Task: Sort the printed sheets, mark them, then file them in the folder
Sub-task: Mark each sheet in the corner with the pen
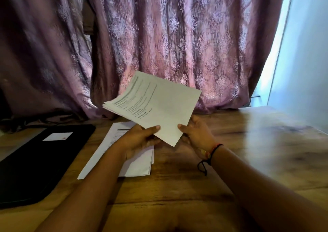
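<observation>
Holds a stack of printed sheets up off the table, in front of the curtain. Keeps no part of it on the wood: near corner low, between the two hands, far end tilted higher. Runs its long axis from that near corner away to the left, printed face up. Seems to point the heading end to the far left, though blur hides the text. Shows the edges slightly fanned at the left corner.

Pinches the stack's long near edge with the left hand, thumb flat on top, fingers curled under the paper. Pinches the short near edge with the right hand the same way, thumb on top, fingers beneath. Sets both grips narrow, closed to the thickness of the stack, the thumbs near each other on either side of the corner. Wears a cord bracelet on the right wrist.

Has a second pile lying flat on the table beneath the left hand, long axis running away and slightly rightward. Has a black folder closed and flat at the left, just beside that pile, with a white label on its cover.
</observation>
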